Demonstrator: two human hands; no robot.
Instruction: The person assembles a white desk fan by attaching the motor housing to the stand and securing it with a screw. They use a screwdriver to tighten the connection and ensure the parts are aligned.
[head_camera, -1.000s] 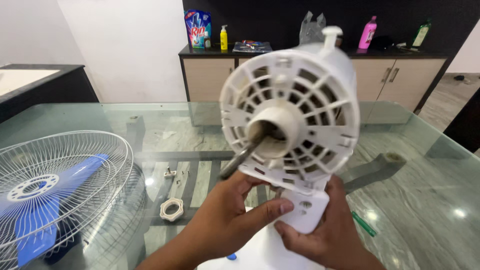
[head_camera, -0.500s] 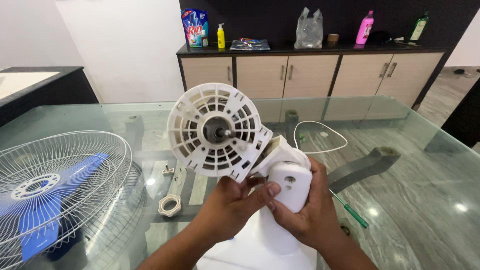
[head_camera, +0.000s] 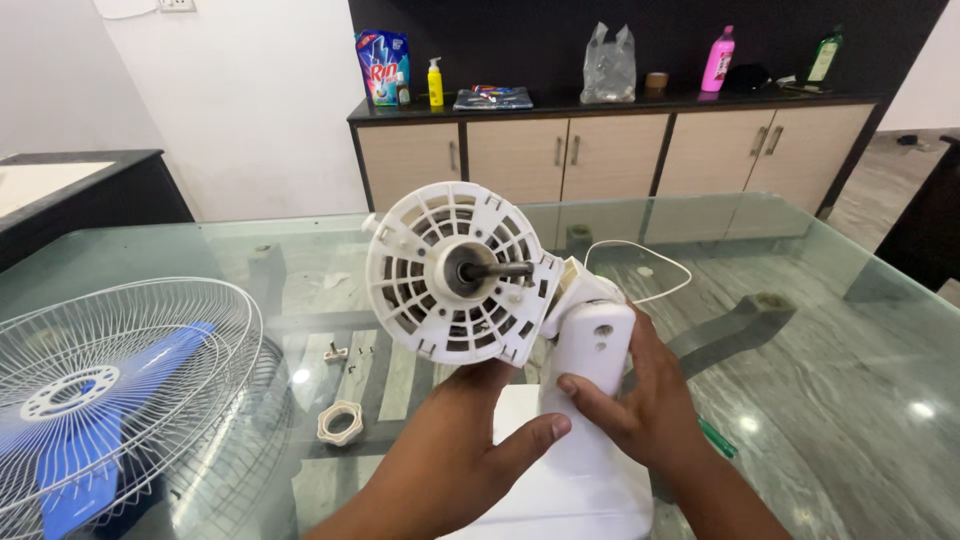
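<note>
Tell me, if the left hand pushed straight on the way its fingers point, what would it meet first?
Probably the white motor housing: the left hand sits just beneath its rim, fingers pointing up at it.

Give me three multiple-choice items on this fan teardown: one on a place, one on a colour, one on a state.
1. Where does the white plastic nut lie?
A. on the glass table, between the wire guards and the left hand
B. on the cabinet
C. on the motor shaft

2. What colour is the fan blade?
A. red
B. blue
C. white

3. What is on the motor shaft?
A. a blade
B. a guard
C. nothing

Answers: 1 A, it sits on the glass beside the guards. 2 B, blue shows through the wires. 3 C, the shaft sticks bare out of the motor housing, while the right hand grips the fan neck.
</note>
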